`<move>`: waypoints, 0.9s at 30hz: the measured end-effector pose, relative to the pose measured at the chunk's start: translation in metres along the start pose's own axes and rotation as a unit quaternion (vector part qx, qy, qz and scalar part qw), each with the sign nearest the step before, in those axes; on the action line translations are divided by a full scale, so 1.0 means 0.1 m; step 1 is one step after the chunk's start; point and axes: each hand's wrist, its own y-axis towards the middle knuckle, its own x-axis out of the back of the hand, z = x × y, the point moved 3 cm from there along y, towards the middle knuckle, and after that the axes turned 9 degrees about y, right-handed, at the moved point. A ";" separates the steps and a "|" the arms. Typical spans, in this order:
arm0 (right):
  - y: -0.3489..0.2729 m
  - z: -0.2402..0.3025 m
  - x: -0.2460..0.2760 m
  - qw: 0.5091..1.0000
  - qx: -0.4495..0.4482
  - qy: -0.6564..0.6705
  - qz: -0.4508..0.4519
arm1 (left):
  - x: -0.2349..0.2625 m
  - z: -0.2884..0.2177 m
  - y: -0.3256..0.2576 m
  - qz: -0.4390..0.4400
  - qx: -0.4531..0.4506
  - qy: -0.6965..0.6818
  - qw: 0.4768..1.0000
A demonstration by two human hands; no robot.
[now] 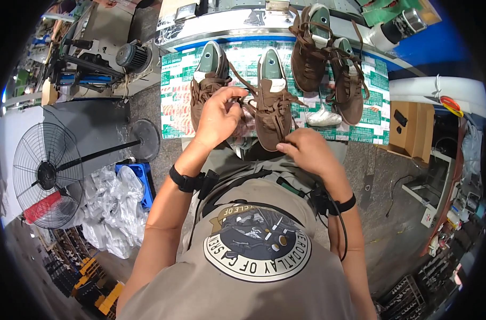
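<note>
A brown lace-up shoe (pixel 273 117) lies on the bench in front of me, its toe toward me and a green insole showing at the heel. On its left side my left hand (pixel 221 116) is closed, thumb and fingers pinching what looks like a loop of its brown shoelace (pixel 248 104). My right hand (pixel 311 152) is closed at the toe, thumb and forefinger pressed together where a lace end seems to run down. Another brown shoe (pixel 207 88) lies to the left, partly hidden by my left hand. Two more laced brown shoes (pixel 310 61) (pixel 349 90) lie at the right.
Printed green and white sheeting covers the bench (pixel 173 120). Crumpled white paper (pixel 323 116) lies beside the right-hand shoes. An open cardboard box (pixel 413 128) stands at the right. To the left are a floor fan (pixel 47 173), clear plastic bags (pixel 115 213) and a motor (pixel 132 56).
</note>
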 end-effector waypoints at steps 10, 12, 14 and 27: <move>0.72 0.14 -0.41 0.967 -0.047 -0.006 -0.250 | 0.53 0.29 -0.14 -0.310 -0.047 0.257 0.914; 0.83 0.14 -0.55 0.948 -0.011 0.011 -0.317 | 0.47 0.63 0.00 -0.189 0.024 0.123 0.974; 0.85 0.08 -0.61 0.936 -0.046 0.077 -0.340 | 0.37 0.85 0.13 -0.193 0.037 0.122 0.973; 1.71 0.99 0.04 0.935 0.009 0.300 -0.188 | 0.93 0.45 0.16 -0.195 0.077 -0.251 0.945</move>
